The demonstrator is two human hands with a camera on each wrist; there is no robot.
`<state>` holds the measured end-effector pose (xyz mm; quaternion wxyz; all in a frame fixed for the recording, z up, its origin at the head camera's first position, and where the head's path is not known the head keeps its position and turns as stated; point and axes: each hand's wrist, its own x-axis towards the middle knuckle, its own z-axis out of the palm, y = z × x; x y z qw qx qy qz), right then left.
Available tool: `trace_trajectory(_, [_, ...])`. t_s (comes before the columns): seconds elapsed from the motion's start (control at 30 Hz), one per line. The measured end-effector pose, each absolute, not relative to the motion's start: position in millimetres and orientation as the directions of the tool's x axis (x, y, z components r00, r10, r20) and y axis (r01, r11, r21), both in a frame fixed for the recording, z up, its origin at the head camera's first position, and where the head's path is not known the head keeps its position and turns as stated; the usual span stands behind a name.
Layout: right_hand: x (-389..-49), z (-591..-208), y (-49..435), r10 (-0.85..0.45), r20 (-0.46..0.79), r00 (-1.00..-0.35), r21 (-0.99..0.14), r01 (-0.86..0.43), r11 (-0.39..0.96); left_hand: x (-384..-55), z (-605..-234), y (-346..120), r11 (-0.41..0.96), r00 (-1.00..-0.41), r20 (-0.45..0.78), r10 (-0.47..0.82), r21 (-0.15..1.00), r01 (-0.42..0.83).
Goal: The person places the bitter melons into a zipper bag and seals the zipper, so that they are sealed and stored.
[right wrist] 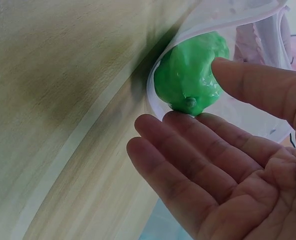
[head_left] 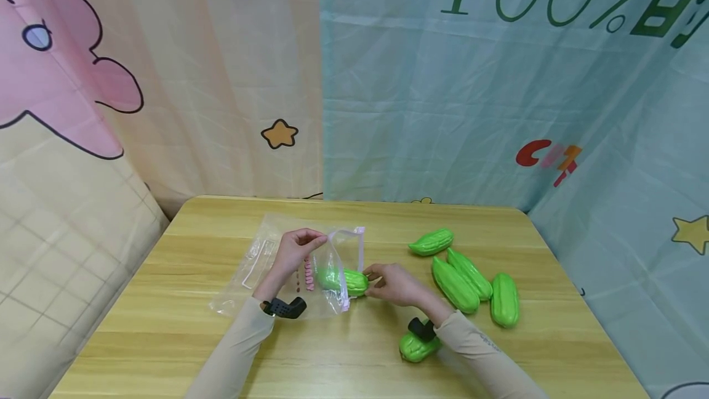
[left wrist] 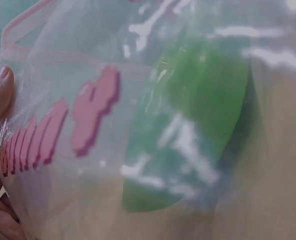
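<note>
A clear zip bag (head_left: pixel 244 288) with a pale pink-lilac closure and pink lettering lies with its mouth to the right. My left hand (head_left: pixel 290 257) pinches the upper lip of that mouth and lifts it. Partly inside the bag is a green bitter melon (head_left: pixel 356 282), its outer end at the opening; through the film its body (left wrist: pixel 198 110) shows blurred in the left wrist view. My right hand (head_left: pixel 396 285) is at that end. In the right wrist view its fingers (right wrist: pixel 183 145) are nearly straight, fingertips right at the melon's stem end, thumb extended beside it.
To the right on the wooden table (head_left: pixel 166 337) lie more bitter melons: one at the back (head_left: pixel 431 242), two side by side (head_left: pixel 454 285), and one farther right (head_left: pixel 504 300). Another melon (head_left: pixel 415 348) lies under my right wrist. Printed curtains (head_left: pixel 388 109) hang behind the table.
</note>
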<state>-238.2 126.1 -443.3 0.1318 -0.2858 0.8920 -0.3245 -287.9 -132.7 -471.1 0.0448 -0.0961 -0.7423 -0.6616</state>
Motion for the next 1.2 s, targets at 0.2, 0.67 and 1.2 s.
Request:
trace_trajectory(0.2, [-237, -444, 127, -0.608, -0.053, -0.792, -0.645, -0.438, 0.626, -286, -472, -133, 0.109, -0.980, 0.184, 0.080, 0.975, 0.192])
trace_trajectory(0.67, [-238, -446, 130, -0.619, -0.042, -0.784, -0.645, -0.453, 0.616, -289, -474, -135, 0.085, -0.979, 0.172, 0.107, 0.980, 0.181])
trace_trajectory(1.2, [-237, -437, 147, -0.584, -0.008, -0.812, -0.644, -0.443, 0.624, -288, -472, -132, 0.099, -0.978, 0.186, 0.091, 0.976, 0.195])
